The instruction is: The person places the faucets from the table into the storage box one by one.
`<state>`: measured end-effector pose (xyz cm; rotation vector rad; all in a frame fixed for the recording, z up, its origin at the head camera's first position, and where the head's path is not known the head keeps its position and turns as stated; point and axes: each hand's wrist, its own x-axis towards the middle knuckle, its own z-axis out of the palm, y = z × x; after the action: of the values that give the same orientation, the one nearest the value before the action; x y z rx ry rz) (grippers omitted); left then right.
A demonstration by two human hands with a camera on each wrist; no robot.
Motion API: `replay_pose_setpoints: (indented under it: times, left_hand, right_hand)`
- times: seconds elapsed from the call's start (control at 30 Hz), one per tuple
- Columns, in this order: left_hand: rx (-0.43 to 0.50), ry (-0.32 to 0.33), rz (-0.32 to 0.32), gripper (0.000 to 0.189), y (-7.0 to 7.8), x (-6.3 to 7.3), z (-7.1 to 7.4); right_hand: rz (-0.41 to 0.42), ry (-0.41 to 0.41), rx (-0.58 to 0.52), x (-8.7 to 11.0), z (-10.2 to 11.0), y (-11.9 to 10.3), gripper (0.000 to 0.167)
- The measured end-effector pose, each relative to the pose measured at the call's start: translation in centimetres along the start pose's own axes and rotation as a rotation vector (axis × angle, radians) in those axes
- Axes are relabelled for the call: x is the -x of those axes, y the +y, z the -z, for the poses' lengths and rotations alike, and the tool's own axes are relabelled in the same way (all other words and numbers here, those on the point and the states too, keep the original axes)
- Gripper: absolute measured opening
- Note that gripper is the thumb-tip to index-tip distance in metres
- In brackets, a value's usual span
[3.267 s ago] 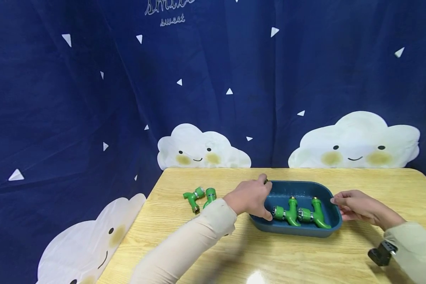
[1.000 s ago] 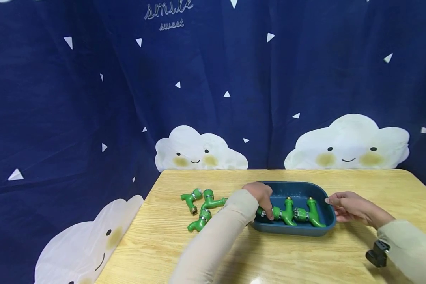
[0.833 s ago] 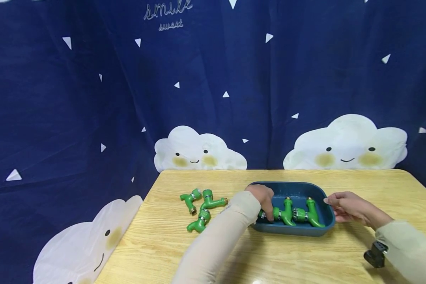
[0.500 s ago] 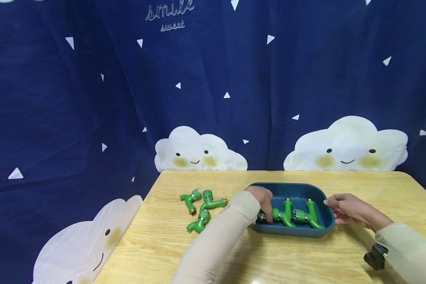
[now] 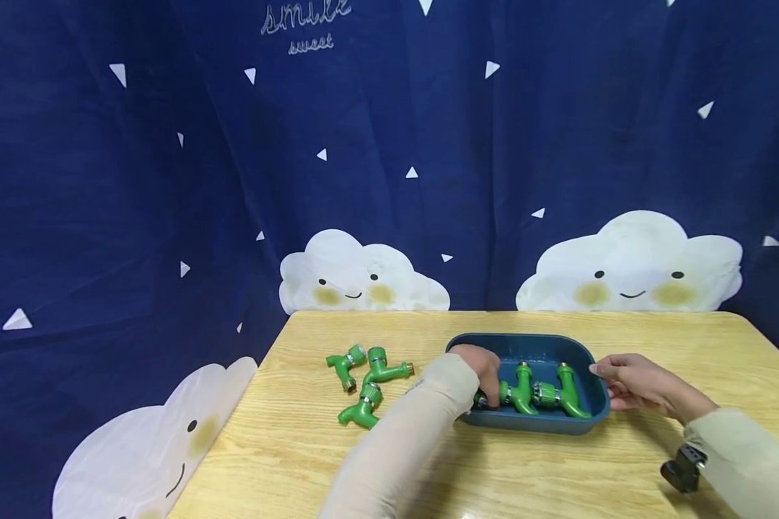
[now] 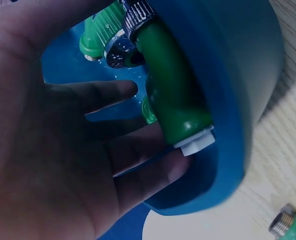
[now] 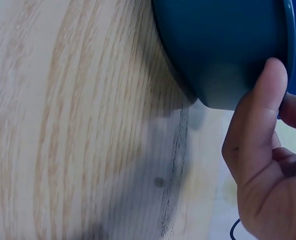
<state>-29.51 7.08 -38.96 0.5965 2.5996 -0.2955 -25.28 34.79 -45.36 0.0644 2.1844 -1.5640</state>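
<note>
My left hand reaches down into the left end of a dark blue tray. In the left wrist view, its nearly straight fingers lie alongside and behind a green tap, with the little finger at its white-tipped end. That tap lies against the tray's wall; from the head, the hand covers most of it. To its right in the tray lie a second green tap and a third green tap, both with brass threaded ends. My right hand pinches the tray's right rim between thumb and fingers.
Left of the tray, three more green taps lie close together on the wooden table: one tap at the far left, another tap, and a nearer tap. A navy curtain with white clouds hangs behind the table.
Since the earliest frame, my left hand has lowered into the tray's left end, where another tap now lies. Lately it has shifted only slightly. My right hand keeps its hold on the rim.
</note>
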Motion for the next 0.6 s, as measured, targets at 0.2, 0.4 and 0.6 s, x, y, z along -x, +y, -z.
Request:
replay_pose_setpoints:
  times: [0.2, 0.4, 0.6]
  left_hand:
    - [0.006, 0.006, -0.026, 0.024, 0.06, -0.37, -0.3]
    - [-0.084, 0.024, -0.006, 0.04, 0.16, -0.74, -0.69]
    - [-0.154, 0.025, -0.012, 0.041, 0.35, -0.39, -0.74]
  right_hand:
    - [0.009, -0.024, -0.033, -0.06, 0.11, 0.21, 0.024]
    - [0.007, -0.03, -0.037, -0.17, 0.15, 0.2, 0.025]
    - [0.015, -0.032, -0.016, -0.17, 0.11, -0.07, 0.025]
